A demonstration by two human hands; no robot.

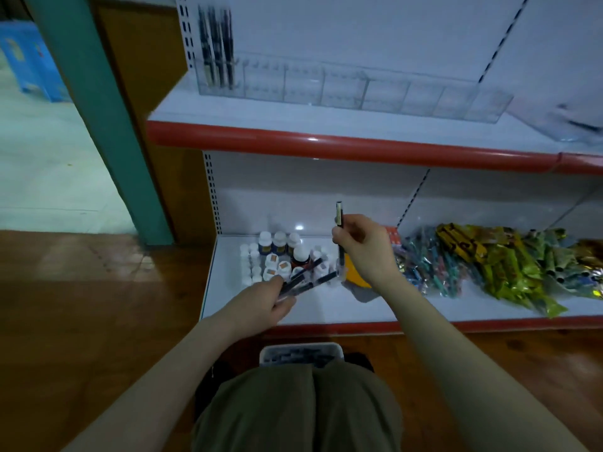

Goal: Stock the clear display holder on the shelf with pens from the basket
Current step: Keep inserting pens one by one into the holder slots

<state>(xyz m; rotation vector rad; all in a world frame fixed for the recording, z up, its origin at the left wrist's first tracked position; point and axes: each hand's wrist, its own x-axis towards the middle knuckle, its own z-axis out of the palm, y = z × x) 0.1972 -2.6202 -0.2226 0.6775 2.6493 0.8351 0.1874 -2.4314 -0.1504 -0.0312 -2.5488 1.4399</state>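
A long clear display holder [385, 94] with several compartments stands on the upper shelf; its leftmost compartment holds several dark pens [217, 50] upright. My right hand [365, 246] is shut on one dark pen [339, 216], held upright in front of the lower shelf. My left hand [266, 301] grips a bundle of several dark pens [308, 275] that fan out to the right. The white basket [301, 353] sits on the floor just beyond my knees, with dark pens inside, partly hidden by my legs.
The upper shelf has a red front edge [326, 146]. On the lower shelf stand small ink bottles [279, 252] at the left and shiny packets [496, 265] at the right. A clear bag [564, 122] lies at the upper shelf's right end. A green post [98, 102] rises at the left.
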